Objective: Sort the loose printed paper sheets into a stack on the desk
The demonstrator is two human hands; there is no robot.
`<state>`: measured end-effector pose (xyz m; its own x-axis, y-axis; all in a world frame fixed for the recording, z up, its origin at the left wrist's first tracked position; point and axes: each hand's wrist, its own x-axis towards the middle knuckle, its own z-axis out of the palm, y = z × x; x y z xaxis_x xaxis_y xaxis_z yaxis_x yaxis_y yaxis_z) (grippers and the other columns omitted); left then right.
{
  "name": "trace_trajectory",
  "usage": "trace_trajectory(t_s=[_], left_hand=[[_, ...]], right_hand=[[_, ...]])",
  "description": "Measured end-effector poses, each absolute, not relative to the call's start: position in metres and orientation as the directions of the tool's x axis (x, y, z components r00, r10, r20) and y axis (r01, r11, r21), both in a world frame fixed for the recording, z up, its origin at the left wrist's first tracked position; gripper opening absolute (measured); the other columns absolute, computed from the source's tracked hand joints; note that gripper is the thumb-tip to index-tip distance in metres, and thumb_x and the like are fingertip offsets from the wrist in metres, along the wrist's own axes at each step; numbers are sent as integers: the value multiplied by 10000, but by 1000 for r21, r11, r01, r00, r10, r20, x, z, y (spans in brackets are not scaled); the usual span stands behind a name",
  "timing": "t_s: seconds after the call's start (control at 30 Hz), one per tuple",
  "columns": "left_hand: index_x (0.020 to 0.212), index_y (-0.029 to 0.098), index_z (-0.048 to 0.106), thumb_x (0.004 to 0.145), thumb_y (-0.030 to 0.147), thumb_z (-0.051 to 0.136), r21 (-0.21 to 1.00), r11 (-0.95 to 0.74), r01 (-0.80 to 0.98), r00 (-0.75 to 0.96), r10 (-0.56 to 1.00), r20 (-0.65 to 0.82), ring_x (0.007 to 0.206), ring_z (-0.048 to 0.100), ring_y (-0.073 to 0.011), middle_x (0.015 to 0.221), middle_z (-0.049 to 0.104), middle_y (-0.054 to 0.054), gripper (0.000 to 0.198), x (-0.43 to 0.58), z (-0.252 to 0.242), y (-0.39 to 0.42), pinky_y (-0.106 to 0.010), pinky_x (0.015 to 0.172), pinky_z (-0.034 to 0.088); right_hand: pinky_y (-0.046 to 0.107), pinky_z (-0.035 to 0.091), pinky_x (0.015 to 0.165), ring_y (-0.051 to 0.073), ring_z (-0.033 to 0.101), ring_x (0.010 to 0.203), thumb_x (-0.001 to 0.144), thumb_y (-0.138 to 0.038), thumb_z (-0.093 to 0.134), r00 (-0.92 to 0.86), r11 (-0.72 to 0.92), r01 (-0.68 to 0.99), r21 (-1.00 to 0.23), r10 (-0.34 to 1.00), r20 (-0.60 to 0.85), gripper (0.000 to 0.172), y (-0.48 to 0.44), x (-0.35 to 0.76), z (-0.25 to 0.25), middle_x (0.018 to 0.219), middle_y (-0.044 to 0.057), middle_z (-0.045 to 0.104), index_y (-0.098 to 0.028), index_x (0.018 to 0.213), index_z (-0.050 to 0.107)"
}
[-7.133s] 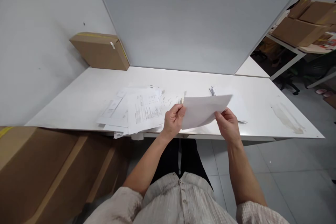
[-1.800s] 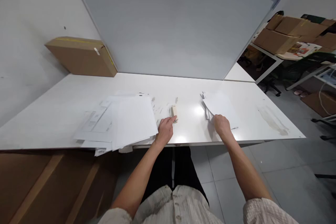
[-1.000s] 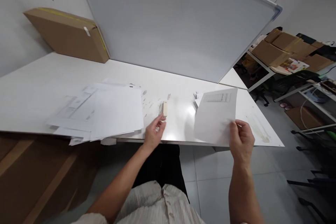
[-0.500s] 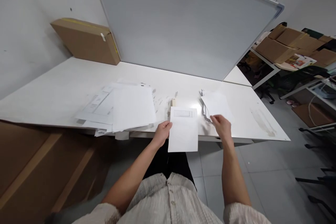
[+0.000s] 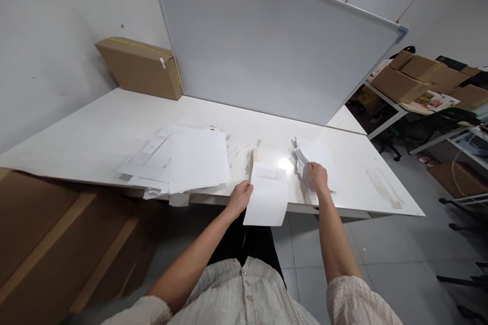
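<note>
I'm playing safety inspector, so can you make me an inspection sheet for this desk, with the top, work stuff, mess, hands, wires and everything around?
Surface: glossy white tabletop, with a grey-brown smear near its right end.
Job's things: white paper sheet with a printed grid; small cream oblong object, perhaps a stapler, partly hidden behind it; loose white paper piles, left and right.
Clutter: flat brown cardboard box with yellow tape, back left.
Hands: left hand holds the sheet's left edge; right hand at the right pile, grip unclear.
Cables: thin white cable, far right, off the tabletop.
Surroundings: large grey silver-framed board; grey tiled floor.
</note>
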<state>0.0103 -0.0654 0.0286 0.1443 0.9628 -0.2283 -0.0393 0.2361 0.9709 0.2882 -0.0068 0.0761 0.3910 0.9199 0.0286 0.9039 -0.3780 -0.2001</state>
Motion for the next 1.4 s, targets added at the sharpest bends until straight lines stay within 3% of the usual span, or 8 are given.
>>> trace_trajectory(t_s=[0.2,0.33,0.43,0.7,0.93,1.17,1.3,1.4], left_hand=[[901,146,622,753,377,516,969,242,-46,155,960,-232,726,612,-198,746,664,-40,295,9,29,-66,-280,633,455],[840,147,623,747,393,531,971,237,-32,153,961,-229,667,588,-180,685,640,-20,278,9,29,-66,-275,618,445],[834,146,620,757,389,520,969,243,-39,161,959,-234,654,572,-169,678,627,-18,274,9,29,-66,-263,602,431],[783,151,607,788,422,503,962,273,-20,157,951,-267,646,549,-157,681,606,-17,290,7,24,-66,-263,600,429],[857,140,607,774,506,544,965,249,-84,182,956,-230,711,600,-188,760,654,-47,380,9,27,-69,-308,673,469],[955,138,613,774,401,572,980,179,-81,202,966,-160,803,627,-220,867,682,-87,322,13,25,-69,-322,728,477],[984,151,609,826,403,500,999,39,-20,237,971,-33,715,588,-179,797,652,-50,317,8,44,-73,-282,668,451],[829,159,623,846,409,484,988,-123,94,229,968,98,665,522,-147,707,590,-17,287,1,75,-73,-248,630,405]], right_hand=[[256,293,573,150,500,631,907,-290,376,179,-156,981,-116,957,227,287,-59,278,138,728,73,595,-157,895,630],[239,309,536,120,428,555,884,-441,424,304,-12,817,-576,858,414,304,-112,270,167,630,-1,510,-185,849,584],[231,314,527,113,400,565,852,-494,440,448,-17,579,-815,842,301,344,-125,255,144,617,-18,464,-181,747,538],[279,327,554,154,428,577,858,-512,332,441,-265,622,-736,896,49,391,-117,196,37,577,5,491,-199,679,484],[291,332,531,179,466,554,864,-562,283,444,-288,666,-688,894,56,450,-114,196,40,588,47,549,-208,683,494],[311,373,571,211,536,608,866,-555,319,442,-345,673,-655,897,-18,448,-117,197,49,667,76,612,-193,791,571],[340,448,708,253,589,915,768,-576,530,470,-273,475,-837,883,-21,557,-116,211,60,1097,154,625,-155,1132,560],[346,477,777,253,559,1066,738,-541,601,288,-162,178,-971,952,-106,620,-108,217,75,1261,150,553,-177,1232,510]])
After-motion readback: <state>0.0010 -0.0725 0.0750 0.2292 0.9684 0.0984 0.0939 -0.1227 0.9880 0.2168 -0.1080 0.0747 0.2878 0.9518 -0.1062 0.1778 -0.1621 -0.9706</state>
